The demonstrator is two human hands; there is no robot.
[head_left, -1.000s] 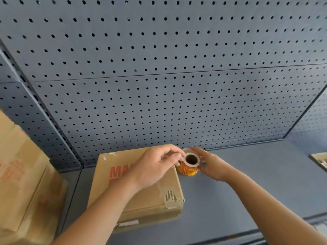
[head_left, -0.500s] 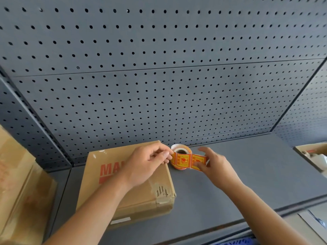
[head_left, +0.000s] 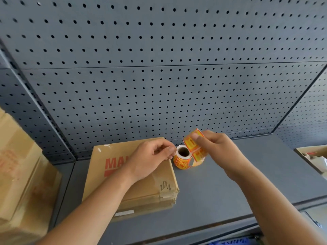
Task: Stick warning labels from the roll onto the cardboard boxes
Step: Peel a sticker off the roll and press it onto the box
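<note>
A small roll of orange and yellow warning labels (head_left: 182, 159) stands on the grey shelf (head_left: 221, 183), just right of a flat cardboard box (head_left: 113, 161) with red print. My left hand (head_left: 152, 160) lies over the box's far right corner, its fingertips pinching the roll's rim. My right hand (head_left: 217, 147) pinches the loose strip of labels (head_left: 192, 141) and holds it lifted above and to the right of the roll, still joined to it. The box's top is partly hidden by my left hand and forearm.
Stacked cardboard boxes (head_left: 21, 174) fill the left side of the shelf. An open box (head_left: 311, 156) with contents sits at the right edge. A grey pegboard wall (head_left: 159, 85) rises behind. The shelf's front edge runs along the bottom.
My right hand has pulled the strip off the roll, first out to the right, then up. My left hand has stayed on the roll, and the camera has shifted slightly.
</note>
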